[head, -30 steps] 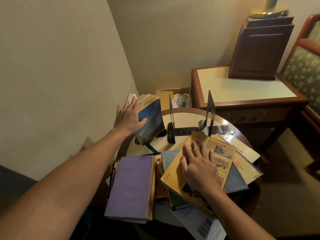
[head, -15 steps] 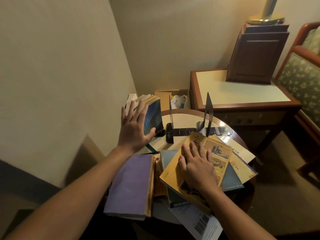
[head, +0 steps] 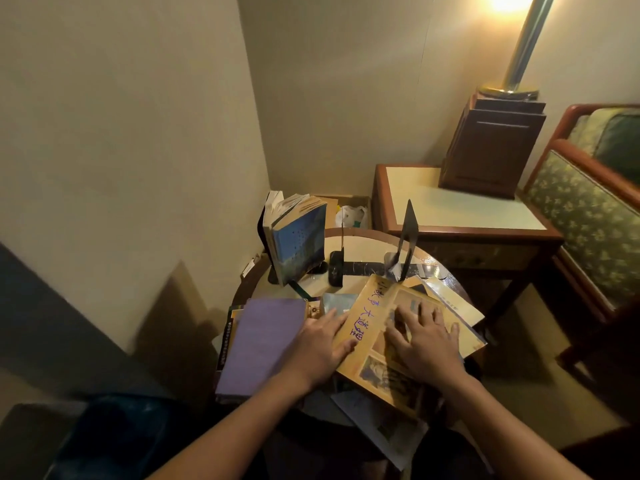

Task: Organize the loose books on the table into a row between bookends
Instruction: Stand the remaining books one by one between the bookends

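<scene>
Corner table (head: 363,249), heaped with books (head: 263,344). On the heap the yellow book (head: 367,317) lies flat, long axis running away from me toward the bookend (head: 408,233) standing at its far corner. My right hand (head: 426,344) rests flat on its cover, fingers spread, gripping nothing; left hand (head: 317,351) sits at its left edge — thumb on the cover, fingers straight alongside, no grasp yet. Both reach it — I'd lift from the left edge.

Round table (head: 367,249): upright books (head: 299,242) left rear | left bookend (head: 336,271) just beside them, right bookend (head: 407,237) further right | large book (head: 370,306) atop front pile, thick book (head: 263,344) to its left | side table (head: 450,206) behind right, lamp base (head: 491,147) on it.
</scene>
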`<state>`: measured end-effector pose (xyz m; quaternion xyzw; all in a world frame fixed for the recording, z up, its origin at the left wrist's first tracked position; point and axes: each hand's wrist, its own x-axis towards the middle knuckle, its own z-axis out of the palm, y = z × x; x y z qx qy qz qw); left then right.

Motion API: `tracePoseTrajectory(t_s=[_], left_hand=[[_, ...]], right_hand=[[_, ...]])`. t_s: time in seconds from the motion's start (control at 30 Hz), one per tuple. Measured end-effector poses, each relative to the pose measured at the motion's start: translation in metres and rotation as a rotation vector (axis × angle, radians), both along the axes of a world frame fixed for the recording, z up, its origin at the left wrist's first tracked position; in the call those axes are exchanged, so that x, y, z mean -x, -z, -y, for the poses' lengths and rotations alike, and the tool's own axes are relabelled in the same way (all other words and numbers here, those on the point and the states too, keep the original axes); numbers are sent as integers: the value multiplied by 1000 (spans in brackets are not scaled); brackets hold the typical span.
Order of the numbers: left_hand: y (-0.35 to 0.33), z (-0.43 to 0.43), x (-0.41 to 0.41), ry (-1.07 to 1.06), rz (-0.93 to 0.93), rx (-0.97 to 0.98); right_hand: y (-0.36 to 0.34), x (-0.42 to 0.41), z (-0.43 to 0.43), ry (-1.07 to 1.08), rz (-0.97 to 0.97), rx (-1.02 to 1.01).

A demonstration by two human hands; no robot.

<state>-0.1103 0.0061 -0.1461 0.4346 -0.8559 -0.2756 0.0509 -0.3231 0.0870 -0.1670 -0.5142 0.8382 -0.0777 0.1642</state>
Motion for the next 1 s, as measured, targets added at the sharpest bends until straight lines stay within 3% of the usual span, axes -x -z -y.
tracePoseTrajectory(t_s=[0.17, 0.3, 0.43, 0.5, 0.7, 1.0], left_hand=[[-11, -12, 1, -20, -85, -32], [-26, -11, -5, -129, -229, -216], [-40, -8, -7, -187, -479, -797], [-44, -12, -7, -86, -430, -936], [-45, -11, -12, -60, -458, -943], [-110, 24, -42, 189, -455, -834]], right_hand=[[1, -2, -23, 12, 79, -70], [0, -21, -28, 78, 100, -36], [-6, -33, -29, 126, 185, -53], [-7, -40, -30, 156, 231, -56], [-16, -37, -27, 165, 412, -35], [-89, 3, -34, 172, 696, 369]])
